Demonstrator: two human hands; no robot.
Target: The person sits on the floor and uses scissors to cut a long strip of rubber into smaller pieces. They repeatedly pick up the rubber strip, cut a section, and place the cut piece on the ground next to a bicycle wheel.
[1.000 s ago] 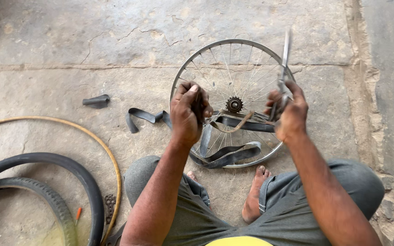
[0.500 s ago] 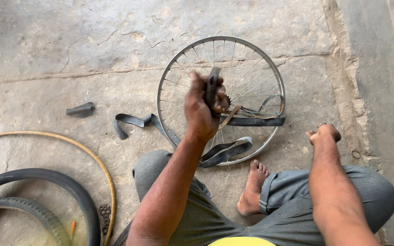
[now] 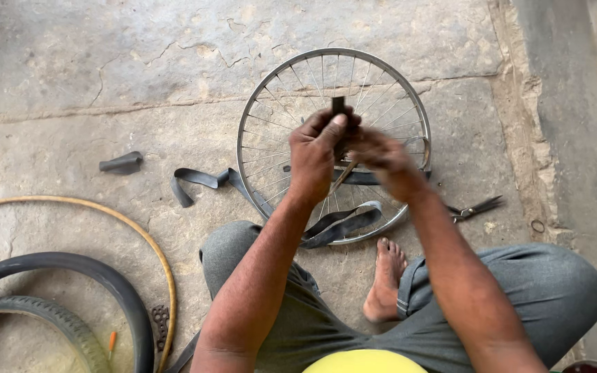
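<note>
As bare concrete shows cracks underfoot, gripping a short dark rubber strip [image 3: 338, 106] upright in the clenched left hand [image 3: 318, 148], over the spoked silver bicycle rim [image 3: 419, 110] lying flat.

Right hand [image 3: 381, 157] blurred beside it, grasp impossible to tell; best worked with strip taut, clear of thin spokes. Limp black inner tube [image 3: 205, 179] draped across rim, steel scissors [image 3: 475, 207] nearby.

Right hand [image 3: 381, 159] motion-blurred
</note>
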